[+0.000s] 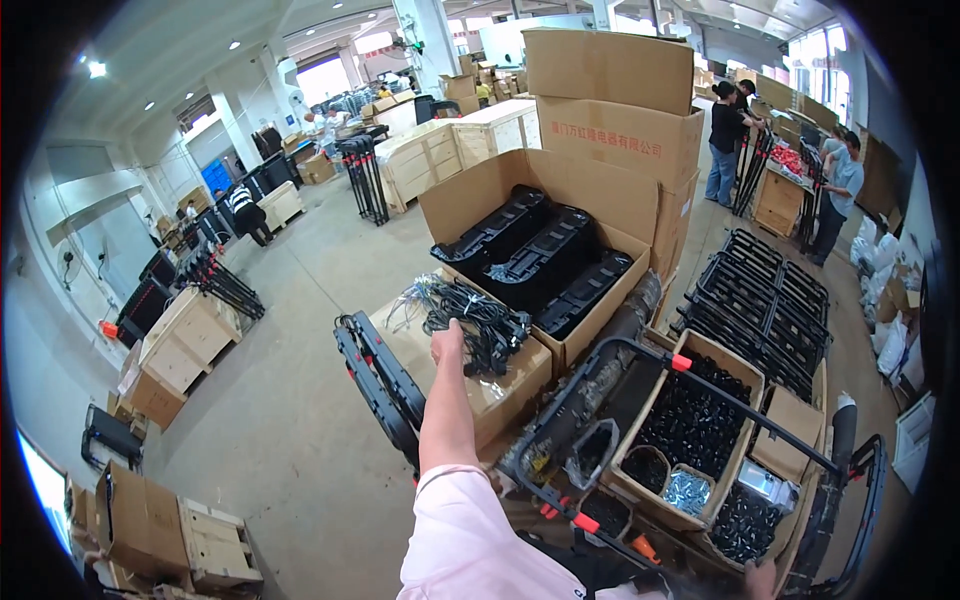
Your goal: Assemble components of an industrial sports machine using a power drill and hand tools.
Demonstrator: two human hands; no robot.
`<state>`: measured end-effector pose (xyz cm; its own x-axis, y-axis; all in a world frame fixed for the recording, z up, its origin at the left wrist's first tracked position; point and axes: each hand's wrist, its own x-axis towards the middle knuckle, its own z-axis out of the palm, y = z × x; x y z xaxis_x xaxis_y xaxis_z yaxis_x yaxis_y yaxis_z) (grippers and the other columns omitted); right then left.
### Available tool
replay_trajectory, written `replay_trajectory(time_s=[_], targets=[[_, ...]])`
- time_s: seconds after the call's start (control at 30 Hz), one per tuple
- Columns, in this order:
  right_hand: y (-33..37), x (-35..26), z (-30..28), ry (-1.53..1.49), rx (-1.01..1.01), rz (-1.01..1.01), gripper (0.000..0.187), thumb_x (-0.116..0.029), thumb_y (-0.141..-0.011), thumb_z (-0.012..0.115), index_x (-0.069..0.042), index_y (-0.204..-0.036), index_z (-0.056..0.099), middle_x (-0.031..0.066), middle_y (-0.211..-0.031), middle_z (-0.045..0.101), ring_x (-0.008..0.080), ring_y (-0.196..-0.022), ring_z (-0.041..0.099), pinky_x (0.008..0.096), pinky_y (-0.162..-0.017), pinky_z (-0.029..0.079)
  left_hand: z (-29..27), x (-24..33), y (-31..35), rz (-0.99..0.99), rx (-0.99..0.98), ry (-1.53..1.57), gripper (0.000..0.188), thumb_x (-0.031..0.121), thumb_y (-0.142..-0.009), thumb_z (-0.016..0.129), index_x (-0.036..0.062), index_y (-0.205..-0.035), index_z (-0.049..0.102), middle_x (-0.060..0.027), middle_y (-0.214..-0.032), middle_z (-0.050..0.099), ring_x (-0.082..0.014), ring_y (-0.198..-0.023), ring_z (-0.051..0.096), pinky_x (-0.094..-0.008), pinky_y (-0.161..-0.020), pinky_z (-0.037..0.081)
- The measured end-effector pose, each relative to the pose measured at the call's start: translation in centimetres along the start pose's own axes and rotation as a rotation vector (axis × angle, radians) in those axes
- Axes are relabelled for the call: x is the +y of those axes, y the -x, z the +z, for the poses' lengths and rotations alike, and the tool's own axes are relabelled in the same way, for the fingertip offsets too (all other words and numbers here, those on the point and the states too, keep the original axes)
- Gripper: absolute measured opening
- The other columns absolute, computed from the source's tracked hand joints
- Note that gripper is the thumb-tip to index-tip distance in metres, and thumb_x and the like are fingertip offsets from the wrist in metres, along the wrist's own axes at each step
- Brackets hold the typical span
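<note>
My left hand (449, 346), at the end of a pink sleeve, reaches out to a tangled bundle of black cables (480, 325) with bare silvery ends. Its fingers look curled at the near edge of the bundle. The cables lie on a closed cardboard box (515, 395). Low at the right, my right hand (760, 578) shows only in part, beside a bin of small black parts (745, 522); its grip is hidden. A black tubular frame (745, 405) with red clips stretches across in front of me.
Behind the cables, an open carton (640, 265) holds black moulded housings (550, 245). A box of small black pieces (690, 410) and a bag of silver screws (687, 490) are at right. Folded black frames (380, 380) stand left. People (725, 140) work farther off.
</note>
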<state>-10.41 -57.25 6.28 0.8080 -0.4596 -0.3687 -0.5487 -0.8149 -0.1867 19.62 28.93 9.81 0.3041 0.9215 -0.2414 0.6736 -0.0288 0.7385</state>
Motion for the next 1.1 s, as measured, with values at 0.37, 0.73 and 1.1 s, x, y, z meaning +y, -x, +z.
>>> replay_trajectory(time_s=[0.37,0.73,1.1], targets=[[6.8,-7.5,6.6,-0.126,0.059,-0.085,0.037,-0.029,-0.085,0.076,0.006,-0.095,0.074,0.0297,-0.096,0.073,0.0443,-0.096,0.071,0.0483,-0.084,0.055,6.9,-0.6,-8.1,0.022,-0.218,0.088,0.059,0.038,-0.084,0.068,-0.0081,-0.12,0.071,-0.0251,-0.124,0.073,-0.038,-0.115,0.071,-0.0425,-0.1,0.054],[10.0,-15.3,4.0,-0.114,0.092,-0.324,0.036,-0.028,-0.087,0.071,0.003,-0.105,0.076,0.0296,-0.098,0.073,0.0443,-0.098,0.071,0.0488,-0.086,0.056,-7.4,3.6,6.4,0.486,-0.495,1.416,0.022,-0.002,-0.094,0.061,0.0003,-0.111,0.048,-0.0151,-0.093,0.069,-0.0245,-0.088,0.074,-0.0353,-0.079,0.063],[13.1,-18.1,2.2,-0.216,0.04,-0.575,0.036,-0.032,-0.091,0.07,0.002,-0.101,0.074,0.028,-0.09,0.071,0.0418,-0.09,0.073,0.047,-0.08,0.055,-11.9,-2.7,21.0,0.693,-0.806,0.803,0.026,0.022,-0.111,0.052,0.0019,-0.126,0.057,-0.0006,-0.084,0.056,-0.0095,-0.07,0.056,-0.0272,-0.066,0.049]])
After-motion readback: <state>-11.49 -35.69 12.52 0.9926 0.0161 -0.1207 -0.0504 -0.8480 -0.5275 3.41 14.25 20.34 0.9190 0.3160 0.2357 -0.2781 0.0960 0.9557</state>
